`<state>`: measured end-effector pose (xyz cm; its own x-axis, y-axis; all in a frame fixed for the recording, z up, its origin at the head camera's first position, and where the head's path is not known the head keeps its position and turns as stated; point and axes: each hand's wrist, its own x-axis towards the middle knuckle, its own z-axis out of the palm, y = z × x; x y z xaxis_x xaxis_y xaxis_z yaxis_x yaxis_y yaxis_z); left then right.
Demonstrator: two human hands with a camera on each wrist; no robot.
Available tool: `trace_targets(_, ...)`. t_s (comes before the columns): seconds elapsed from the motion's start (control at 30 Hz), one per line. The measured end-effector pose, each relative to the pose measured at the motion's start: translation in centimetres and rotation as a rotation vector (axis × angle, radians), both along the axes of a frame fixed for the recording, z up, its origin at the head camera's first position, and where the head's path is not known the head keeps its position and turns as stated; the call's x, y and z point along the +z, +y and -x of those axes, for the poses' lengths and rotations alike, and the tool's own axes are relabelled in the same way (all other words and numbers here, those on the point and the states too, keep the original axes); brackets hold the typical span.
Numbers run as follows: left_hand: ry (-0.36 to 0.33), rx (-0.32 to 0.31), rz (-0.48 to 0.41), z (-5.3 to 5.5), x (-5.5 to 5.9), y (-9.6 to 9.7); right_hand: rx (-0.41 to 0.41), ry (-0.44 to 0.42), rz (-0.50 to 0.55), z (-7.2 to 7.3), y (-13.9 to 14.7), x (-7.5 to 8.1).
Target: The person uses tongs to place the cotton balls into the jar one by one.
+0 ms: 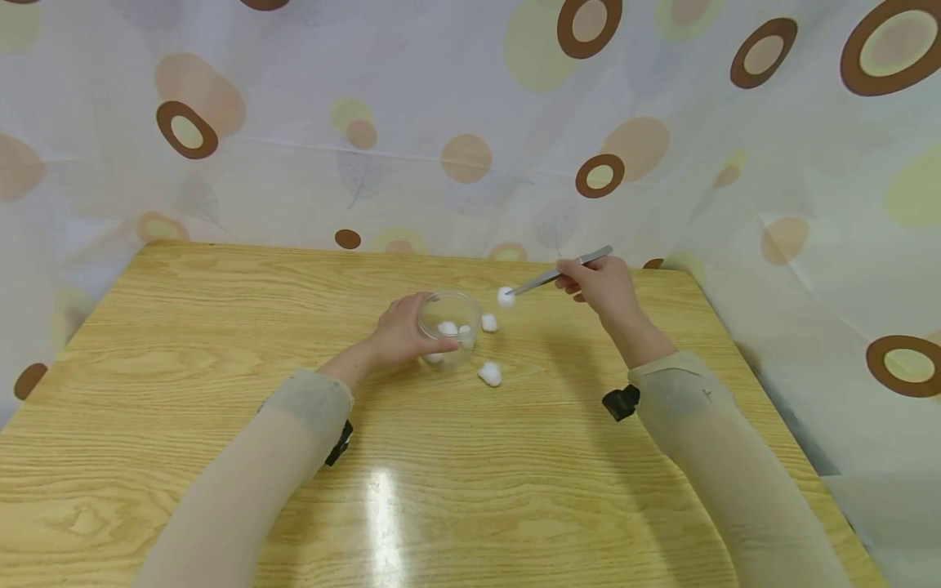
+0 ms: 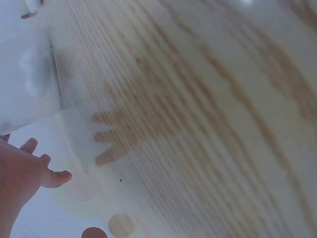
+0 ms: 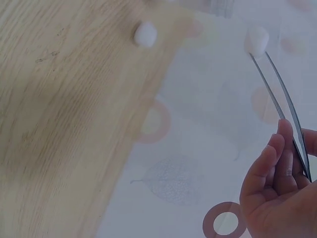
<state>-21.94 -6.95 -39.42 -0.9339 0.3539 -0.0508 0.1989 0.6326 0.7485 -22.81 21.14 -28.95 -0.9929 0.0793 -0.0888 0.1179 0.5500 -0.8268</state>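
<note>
My left hand point(image 1: 400, 333) holds a clear round plastic cup point(image 1: 450, 307) by its side on the table, thumb toward the near side. White cotton balls point(image 1: 447, 328) show inside it. My right hand point(image 1: 604, 286) pinches metal tweezers point(image 1: 547, 278), raised to the right of the cup. A cotton ball point(image 1: 506, 296) is gripped between their tips, as the right wrist view also shows, with the two tweezer arms point(image 3: 268, 87) pointing up to it. In the left wrist view the cup wall point(image 2: 15, 54) is partly cut off, with blurred white cotton behind it.
Two loose cotton balls lie on the wooden table point(image 1: 257, 302): one point(image 1: 489, 322) close right of the cup, another point(image 1: 490, 374) nearer to me. A patterned curtain point(image 1: 412, 106) hangs behind the table's back edge and along its sides.
</note>
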Motion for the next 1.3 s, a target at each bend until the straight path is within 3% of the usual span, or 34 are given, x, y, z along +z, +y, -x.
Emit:
trace_targets(0.6,-0.002,0.008,0.004,0.0,0.1,0.0,0.039,0.022,0.033,0.2,-3.7,0.8)
trace_targets(1.3,-0.006,0.008,-0.002,0.2,-0.1,0.0,0.094,0.064,-0.024,0.2,-6.7,-1.6)
